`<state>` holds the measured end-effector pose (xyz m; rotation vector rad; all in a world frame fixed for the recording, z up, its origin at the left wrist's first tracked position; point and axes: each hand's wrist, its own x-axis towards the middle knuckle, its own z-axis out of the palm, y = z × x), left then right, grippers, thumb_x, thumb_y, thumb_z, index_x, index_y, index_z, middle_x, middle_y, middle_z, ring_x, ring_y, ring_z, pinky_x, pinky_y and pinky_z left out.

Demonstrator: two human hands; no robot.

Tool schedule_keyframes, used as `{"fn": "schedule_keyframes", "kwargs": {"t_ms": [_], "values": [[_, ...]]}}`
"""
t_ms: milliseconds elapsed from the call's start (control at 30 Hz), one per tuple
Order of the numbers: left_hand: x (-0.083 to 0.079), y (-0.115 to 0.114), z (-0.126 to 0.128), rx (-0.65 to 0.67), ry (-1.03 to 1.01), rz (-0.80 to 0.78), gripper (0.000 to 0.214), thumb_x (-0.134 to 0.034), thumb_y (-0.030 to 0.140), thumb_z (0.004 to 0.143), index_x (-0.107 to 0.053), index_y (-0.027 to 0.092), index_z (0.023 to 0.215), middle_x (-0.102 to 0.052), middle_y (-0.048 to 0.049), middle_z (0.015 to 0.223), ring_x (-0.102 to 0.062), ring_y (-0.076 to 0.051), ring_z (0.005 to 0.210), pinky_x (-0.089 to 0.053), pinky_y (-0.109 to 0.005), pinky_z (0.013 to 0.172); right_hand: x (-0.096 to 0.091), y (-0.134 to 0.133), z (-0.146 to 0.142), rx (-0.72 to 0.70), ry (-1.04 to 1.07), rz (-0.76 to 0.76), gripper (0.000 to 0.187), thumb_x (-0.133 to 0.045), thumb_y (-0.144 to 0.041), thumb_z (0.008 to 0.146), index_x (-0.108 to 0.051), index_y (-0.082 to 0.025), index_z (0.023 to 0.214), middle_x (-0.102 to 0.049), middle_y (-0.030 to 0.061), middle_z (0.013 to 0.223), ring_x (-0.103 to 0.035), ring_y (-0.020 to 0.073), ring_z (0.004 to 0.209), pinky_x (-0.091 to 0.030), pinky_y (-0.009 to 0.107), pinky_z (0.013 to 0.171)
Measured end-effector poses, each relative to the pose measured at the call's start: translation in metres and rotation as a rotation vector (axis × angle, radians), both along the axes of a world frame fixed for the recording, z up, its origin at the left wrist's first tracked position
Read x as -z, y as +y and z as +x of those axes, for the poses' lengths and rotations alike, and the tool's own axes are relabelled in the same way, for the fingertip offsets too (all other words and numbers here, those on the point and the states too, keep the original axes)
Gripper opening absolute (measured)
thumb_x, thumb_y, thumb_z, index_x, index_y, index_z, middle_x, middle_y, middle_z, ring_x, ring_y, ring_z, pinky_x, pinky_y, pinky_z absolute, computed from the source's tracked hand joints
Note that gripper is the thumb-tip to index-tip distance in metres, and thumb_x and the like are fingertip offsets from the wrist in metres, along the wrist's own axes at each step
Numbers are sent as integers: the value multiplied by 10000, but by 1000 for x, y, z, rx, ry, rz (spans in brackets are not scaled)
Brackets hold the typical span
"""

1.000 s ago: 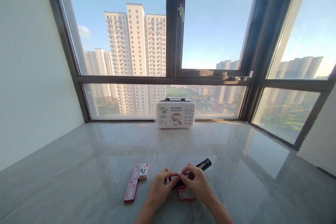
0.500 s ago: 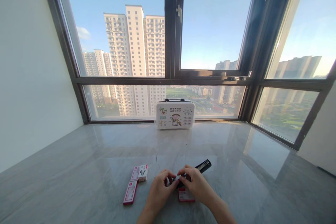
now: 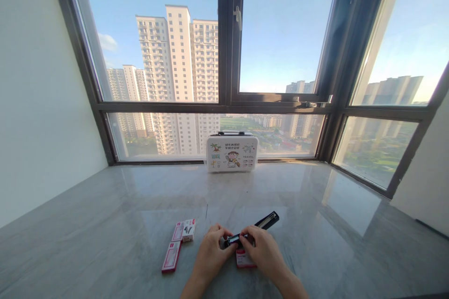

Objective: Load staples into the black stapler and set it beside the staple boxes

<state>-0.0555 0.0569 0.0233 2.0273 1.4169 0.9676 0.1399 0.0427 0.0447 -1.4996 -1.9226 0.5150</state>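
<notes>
While the left hand [image 3: 212,250] pinches the lower-left end of the black stapler [image 3: 268,220] between thumb and fingers, the right hand [image 3: 261,248] bends over its middle, fingertips drawn in; whether they pinch anything small, I cannot tell. The stapler lies opened out, slanting up to the right above the grey countertop [image 3: 122,224], just beyond a red-and-white box [image 3: 244,260]. It should feel stiff and fairly light, with smooth sides that may slip a little. Its long arms probably swing at the hinge, so a hold on the outer sides, clear of the channel, looks steadiest.
</notes>
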Motion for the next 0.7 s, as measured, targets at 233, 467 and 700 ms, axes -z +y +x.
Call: {"fn": "schedule_keyframes", "kwargs": {"t_ms": [233, 467, 700], "values": [[-2, -1, 0, 5, 17, -25, 219, -698, 417, 795, -731, 276, 960, -666, 1, 949, -609, -202, 882, -404, -261, 779, 9, -12, 17, -116, 190, -15, 256, -575, -399, 907, -703, -248, 1070, -692, 11, 838, -613, 179, 745, -431, 257, 675], [-4, -1, 0, 28, 42, -17, 234, -686, 432, 817, -742, 313, 1011, -661, -9, 998, -601, -219, 978, -396, -275, 857, 32, -5, 98, 107, 591, -432, 592, -526, -734, 833, -626, -223, 1114, -611, -5, 730, -405, 81, 372, -216, 214, 344], [-5, 1, 2, 42, 82, -28, 204, -690, 416, 820, -745, 356, 1007, -654, 7, 1007, -593, -217, 1018, -381, -278, 869, -13, 24, 66, -159, 525, -259, 519, -692, -636, 775, -678, -202, 1058, -502, -59, 675, -367, 72, 499, -250, 203, 445]]}}
